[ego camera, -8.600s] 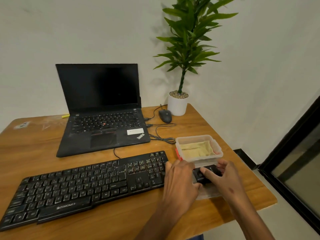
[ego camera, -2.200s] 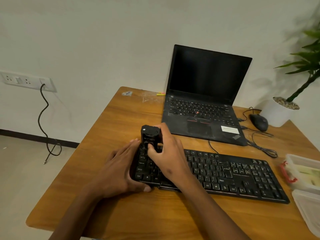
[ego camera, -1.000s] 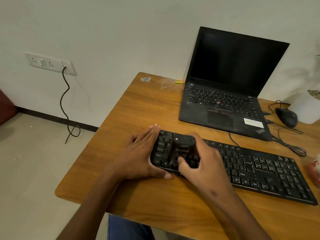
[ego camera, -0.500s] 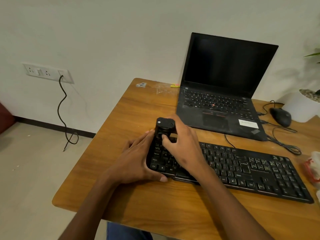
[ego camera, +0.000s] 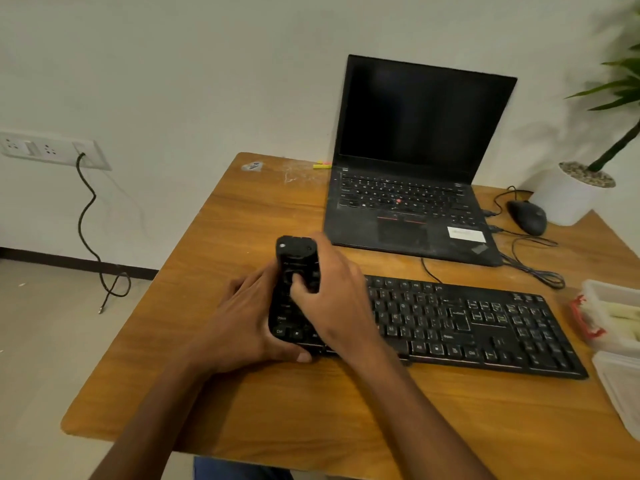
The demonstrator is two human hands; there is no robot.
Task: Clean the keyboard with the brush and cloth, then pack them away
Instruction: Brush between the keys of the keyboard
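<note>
A black keyboard (ego camera: 464,320) lies across the front of the wooden table (ego camera: 263,209). My right hand (ego camera: 332,299) grips a black brush (ego camera: 296,258) and holds it on the keys at the keyboard's left end; its round top sticks up past my fingers. My left hand (ego camera: 246,320) rests flat against the keyboard's left end, thumb along the front edge. A clear plastic box (ego camera: 613,303) with a yellowish cloth (ego camera: 623,320) inside sits at the right edge. Its clear lid (ego camera: 620,382) lies in front of it.
An open black laptop (ego camera: 408,209) stands behind the keyboard, with a black mouse (ego camera: 526,216) and tangled cables to its right. A white pot with a green plant (ego camera: 571,195) is at the back right. A wall socket with a hanging cord (ego camera: 86,216) is on the left.
My right hand keeps sweeping the brush back and forth over the keyboard's left end; it now sits toward the far rows. My left hand stays on the keyboard's end. The view shifted slightly.
</note>
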